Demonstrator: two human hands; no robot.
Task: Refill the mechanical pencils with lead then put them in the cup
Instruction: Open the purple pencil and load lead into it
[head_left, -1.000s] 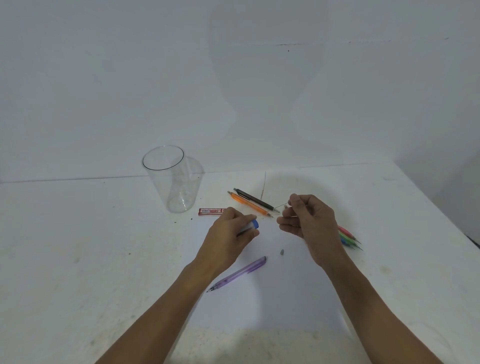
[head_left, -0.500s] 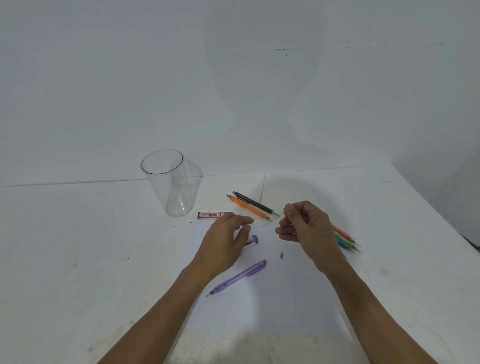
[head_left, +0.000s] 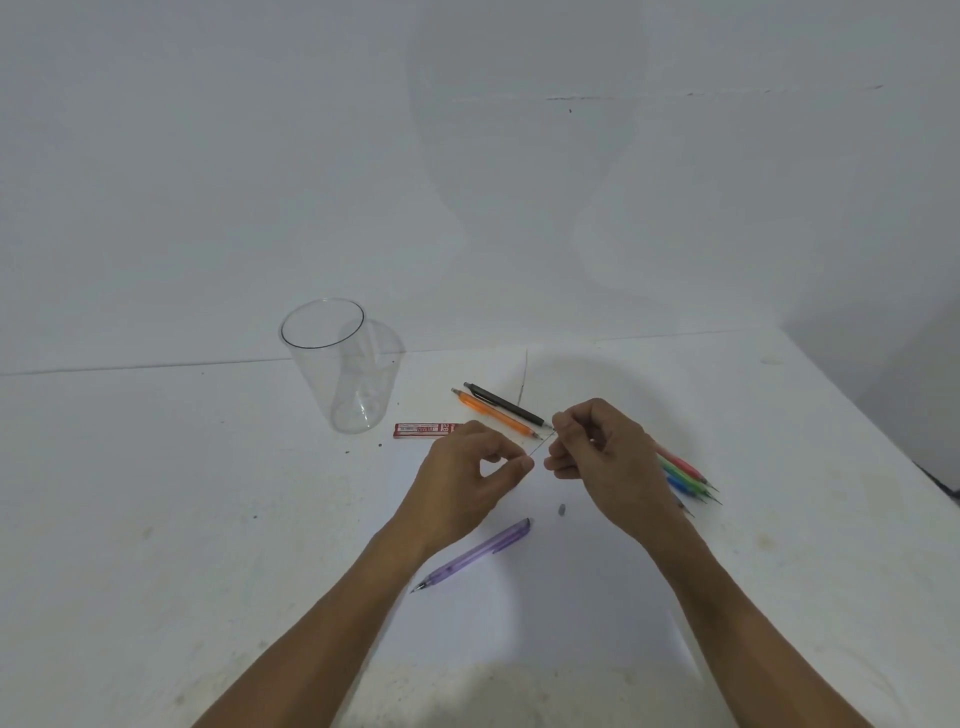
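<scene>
hands meet above the desk: left hand and right hand pinch a thin lead between them. purple pencil lies just below; cup stands off left.

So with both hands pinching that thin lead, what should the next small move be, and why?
Probably lower the lead to the purple pencil: it lies uncapped near the left hand and right hand, and the cup holds nothing.

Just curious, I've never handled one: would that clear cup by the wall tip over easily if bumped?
Probably. The cup stands tall, narrows toward its base and holds nothing, so a nudge near the rim could topple it. It looks like thin clear plastic, likely light, and being round it might roll afterwards.
</scene>
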